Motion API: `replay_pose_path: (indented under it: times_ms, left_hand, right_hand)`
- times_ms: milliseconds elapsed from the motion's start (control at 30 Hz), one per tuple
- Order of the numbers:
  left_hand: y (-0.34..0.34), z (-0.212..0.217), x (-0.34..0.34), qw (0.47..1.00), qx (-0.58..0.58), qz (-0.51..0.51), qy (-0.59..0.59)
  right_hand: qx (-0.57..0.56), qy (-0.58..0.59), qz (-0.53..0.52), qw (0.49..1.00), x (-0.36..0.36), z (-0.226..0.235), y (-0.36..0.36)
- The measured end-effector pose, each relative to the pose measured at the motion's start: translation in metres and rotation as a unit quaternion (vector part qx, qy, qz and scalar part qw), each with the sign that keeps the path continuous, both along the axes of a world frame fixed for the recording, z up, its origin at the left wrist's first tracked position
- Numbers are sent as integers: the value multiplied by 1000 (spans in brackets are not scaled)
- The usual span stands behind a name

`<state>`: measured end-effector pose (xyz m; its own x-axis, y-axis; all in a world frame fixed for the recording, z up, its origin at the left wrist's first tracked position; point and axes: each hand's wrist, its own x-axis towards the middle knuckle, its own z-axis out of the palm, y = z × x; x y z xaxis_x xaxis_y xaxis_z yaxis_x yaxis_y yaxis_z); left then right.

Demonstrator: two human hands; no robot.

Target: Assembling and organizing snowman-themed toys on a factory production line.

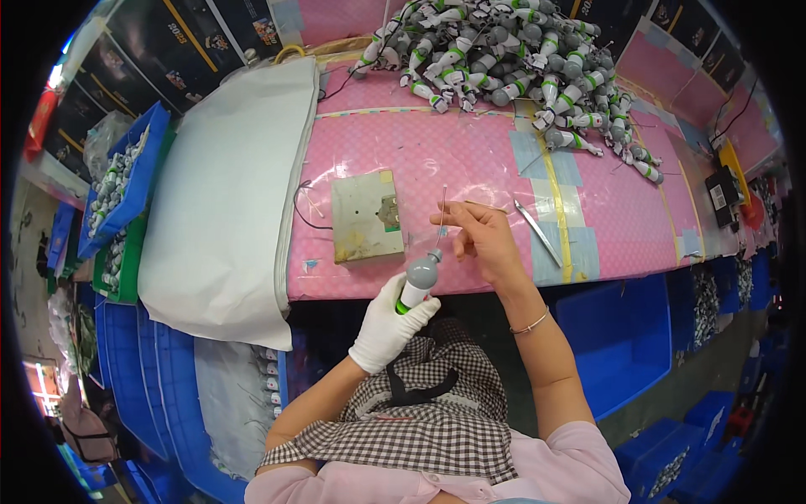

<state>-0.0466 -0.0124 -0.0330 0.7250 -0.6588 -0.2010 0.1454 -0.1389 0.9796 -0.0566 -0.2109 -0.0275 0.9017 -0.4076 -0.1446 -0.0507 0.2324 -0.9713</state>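
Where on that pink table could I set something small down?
The pink table looks bare between the metal box and the far heap of grey-and-white parts, and again right of the tweezers and blue tape strips. The white sheet at left looks bare too. Crowded: the heap, and the near edge by the left hand and right hand.

An open band crosses the worktop [470, 151] between the heaped grey-and-white parts [512, 71] along its far edge and the metal box [359, 214] near its front edge. Rightward from the box, the right hand [485, 239] and a slim metal tool [538, 233] obstruct passage.
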Motion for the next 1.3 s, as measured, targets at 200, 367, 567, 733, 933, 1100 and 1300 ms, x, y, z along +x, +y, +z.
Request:
replay_pose_path:
  times_ms: [200, 367, 567, 733, 933, 1100, 1300]
  left_hand:
    - [14, 0, 1, 991, 123, -20, -50]
    - [13, 3, 2, 993, 120, -5, -18]
    - [9, 20, 16, 991, -21, 46, 125]
    - [11, 33, 42, 974, -103, 119, 163]
    - [14, 38, 51, 953, -132, 90, 257]
    - [10, 32, 56, 957, -150, 73, 239]
    - [27, 24, 53, 968, -150, 72, 189]
  right_hand:
    - [142, -9, 12, 990, 7, 4, 10]
    - [270, -32, 91, 958, 20, -6, 0]
    - [-148, -39, 111, 982, 46, -16, -1]
    - [-228, 9, 233, 945, 65, -7, -5]
    - [-230, 90, 302, 921, 72, 13, -12]
    - [-201, 104, 304, 925, 77, 6, -19]
    - [-220, 72, 277, 933, 77, 4, 5]
